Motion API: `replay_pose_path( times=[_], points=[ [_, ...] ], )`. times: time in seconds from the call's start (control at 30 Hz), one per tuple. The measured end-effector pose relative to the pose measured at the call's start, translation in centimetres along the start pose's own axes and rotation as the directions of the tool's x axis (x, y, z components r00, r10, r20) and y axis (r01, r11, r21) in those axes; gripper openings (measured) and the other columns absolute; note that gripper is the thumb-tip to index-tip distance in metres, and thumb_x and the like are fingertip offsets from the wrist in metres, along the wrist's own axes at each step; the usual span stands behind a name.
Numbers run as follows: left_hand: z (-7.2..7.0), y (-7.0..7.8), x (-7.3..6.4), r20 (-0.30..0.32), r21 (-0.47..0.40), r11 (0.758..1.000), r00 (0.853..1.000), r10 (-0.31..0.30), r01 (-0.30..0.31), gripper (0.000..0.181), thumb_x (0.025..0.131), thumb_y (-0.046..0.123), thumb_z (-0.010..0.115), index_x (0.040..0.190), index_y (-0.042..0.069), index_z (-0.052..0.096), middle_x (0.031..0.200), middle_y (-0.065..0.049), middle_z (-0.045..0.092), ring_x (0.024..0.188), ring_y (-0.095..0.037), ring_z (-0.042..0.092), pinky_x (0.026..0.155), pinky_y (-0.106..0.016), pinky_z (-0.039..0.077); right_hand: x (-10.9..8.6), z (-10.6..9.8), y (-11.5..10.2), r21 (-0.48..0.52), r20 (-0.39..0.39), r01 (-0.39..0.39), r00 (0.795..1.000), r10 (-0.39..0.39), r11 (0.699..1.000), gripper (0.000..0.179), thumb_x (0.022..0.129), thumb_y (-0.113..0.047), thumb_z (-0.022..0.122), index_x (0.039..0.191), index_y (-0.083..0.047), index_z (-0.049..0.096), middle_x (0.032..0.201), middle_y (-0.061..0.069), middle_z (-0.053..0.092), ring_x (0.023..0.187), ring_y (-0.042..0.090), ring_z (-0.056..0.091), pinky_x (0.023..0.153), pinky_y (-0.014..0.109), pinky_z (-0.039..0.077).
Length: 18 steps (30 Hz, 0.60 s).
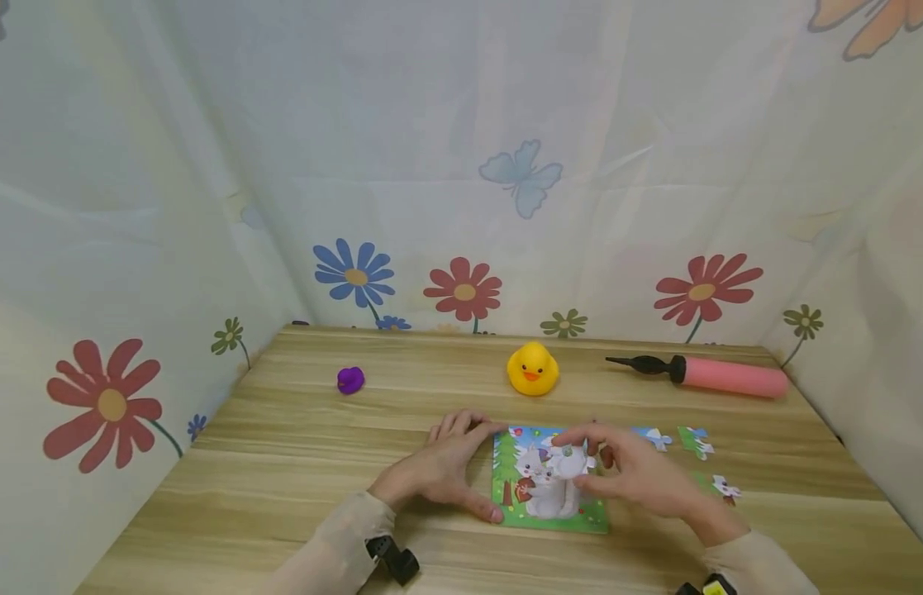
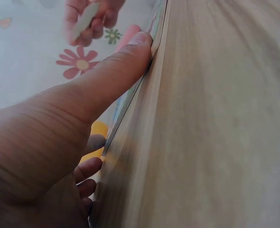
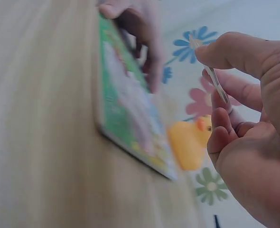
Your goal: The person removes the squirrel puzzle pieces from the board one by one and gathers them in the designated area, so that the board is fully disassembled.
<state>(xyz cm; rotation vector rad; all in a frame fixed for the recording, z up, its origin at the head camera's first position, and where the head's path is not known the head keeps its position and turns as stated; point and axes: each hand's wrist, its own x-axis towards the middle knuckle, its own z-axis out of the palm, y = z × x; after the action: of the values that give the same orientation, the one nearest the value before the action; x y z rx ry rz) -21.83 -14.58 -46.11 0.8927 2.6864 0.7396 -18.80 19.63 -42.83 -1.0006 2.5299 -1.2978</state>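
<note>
A person's left hand [image 1: 446,471] steadies a jigsaw puzzle [image 1: 546,500] lying flat on a wood-grain surface [image 1: 283,496], while the right hand [image 1: 647,471] pinches a single puzzle piece [image 3: 216,83] between thumb and fingers just above it. We see the left hand spread along the puzzle's left side, its thumb straight against the near corner and its fingers by the far one, gripping nothing. The right hand covers part of the puzzle's right side, so we cannot tell which gaps remain there.

The risks, as we judge them, are small ones. The piece is thin and held at its edges, and a loosened pinch could drop it or flip it face down. Pressed in while turned the wrong way, its tabs could bend or lift its neighbours. Should the left hand ease off, a sideways push could slide the puzzle across the surface. To the right, loose pieces [image 1: 695,442] lie near the right forearm, where a sweeping sleeve could scatter them. Beyond, we note a yellow rubber duck [image 1: 532,369], a small purple duck [image 1: 350,380] and a pink hand pump [image 1: 732,378], all clear of both hands.
</note>
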Motion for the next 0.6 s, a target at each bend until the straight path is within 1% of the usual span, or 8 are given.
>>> replay_pose_path(
  times=[0.07, 0.17, 0.23, 0.3, 0.43, 0.5, 0.6],
  points=[
    [0.1, 0.0, 0.0, 0.0, -0.004, 1.0, 1.0, 0.0, 0.0, 0.123, 0.074, 0.07, 0.097, 0.173, 0.027, 0.038, 0.17, -0.01, 0.034, 0.153, -0.035, 0.03, 0.126, -0.065, 0.027, -0.3, -0.9, -0.4, -0.011, -0.033, -0.007, 0.999, 0.007, 1.0, 0.041, 0.1, -0.021, 0.087, 0.139, -0.026, 0.074, 0.112, -0.003, 0.066, 0.094, 0.023, 0.056, 0.072, 0.03, 0.048],
    [0.1, -0.1, 0.1, 0.001, -0.007, 1.0, 1.0, -0.003, 0.003, 0.122, 0.075, 0.07, 0.097, 0.173, 0.028, 0.038, 0.17, -0.009, 0.034, 0.153, -0.035, 0.03, 0.127, -0.065, 0.026, -0.9, -2.4, -0.9, -0.024, -0.076, -0.006, 0.997, 0.004, 1.0, 0.043, 0.1, -0.019, 0.086, 0.14, -0.026, 0.074, 0.112, -0.003, 0.065, 0.093, 0.023, 0.055, 0.071, 0.029, 0.047],
    [0.1, -0.1, 0.0, 0.002, -0.009, 1.0, 1.0, -0.003, 0.003, 0.122, 0.074, 0.07, 0.097, 0.173, 0.028, 0.038, 0.17, -0.009, 0.034, 0.153, -0.035, 0.03, 0.127, -0.065, 0.026, -1.4, -3.3, -1.0, -0.033, -0.11, 0.016, 0.994, -0.019, 0.999, 0.044, 0.1, -0.015, 0.086, 0.141, -0.024, 0.074, 0.113, -0.002, 0.064, 0.092, 0.023, 0.054, 0.068, 0.03, 0.047],
    [0.1, -0.1, 0.0, 0.002, -0.01, 1.0, 1.0, -0.003, 0.003, 0.123, 0.074, 0.07, 0.097, 0.173, 0.027, 0.038, 0.17, -0.009, 0.033, 0.153, -0.035, 0.03, 0.127, -0.065, 0.026, -2.0, -4.1, -1.1, -0.062, -0.139, 0.039, 0.989, -0.047, 0.997, 0.046, 0.099, -0.011, 0.086, 0.142, -0.023, 0.073, 0.117, -0.003, 0.064, 0.093, 0.02, 0.052, 0.068, 0.03, 0.047],
    [0.1, -0.1, 0.0, 0.002, -0.01, 1.0, 1.0, 0.0, 0.0, 0.123, 0.074, 0.07, 0.097, 0.173, 0.027, 0.039, 0.17, -0.01, 0.033, 0.153, -0.035, 0.03, 0.127, -0.065, 0.025, -3.3, -5.5, -1.0, -0.13, -0.186, 0.07, 0.978, -0.093, 0.989, 0.05, 0.097, -0.007, 0.087, 0.144, -0.019, 0.073, 0.114, -0.004, 0.06, 0.094, 0.016, 0.05, 0.068, 0.03, 0.047],
    [0.2, -0.1, 0.0, 0.003, -0.011, 1.0, 1.0, 0.001, -0.001, 0.123, 0.074, 0.069, 0.097, 0.173, 0.027, 0.039, 0.17, -0.01, 0.033, 0.153, -0.035, 0.03, 0.127, -0.065, 0.025, -4.1, -6.1, -0.8, -0.157, -0.202, 0.06, 0.975, -0.091, 0.986, 0.051, 0.097, -0.006, 0.087, 0.144, -0.019, 0.073, 0.111, -0.005, 0.057, 0.095, 0.014, 0.049, 0.068, 0.03, 0.046],
    [0.2, -0.1, 0.0, 0.005, -0.009, 1.0, 1.0, 0.0, 0.0, 0.123, 0.074, 0.069, 0.097, 0.173, 0.027, 0.039, 0.17, -0.01, 0.033, 0.153, -0.035, 0.03, 0.127, -0.065, 0.025, -5.1, -6.8, -0.6, -0.178, -0.218, 0.044, 0.973, -0.083, 0.983, 0.052, 0.097, -0.006, 0.086, 0.145, -0.023, 0.072, 0.111, -0.006, 0.055, 0.095, 0.012, 0.049, 0.067, 0.029, 0.046]
  ],
)
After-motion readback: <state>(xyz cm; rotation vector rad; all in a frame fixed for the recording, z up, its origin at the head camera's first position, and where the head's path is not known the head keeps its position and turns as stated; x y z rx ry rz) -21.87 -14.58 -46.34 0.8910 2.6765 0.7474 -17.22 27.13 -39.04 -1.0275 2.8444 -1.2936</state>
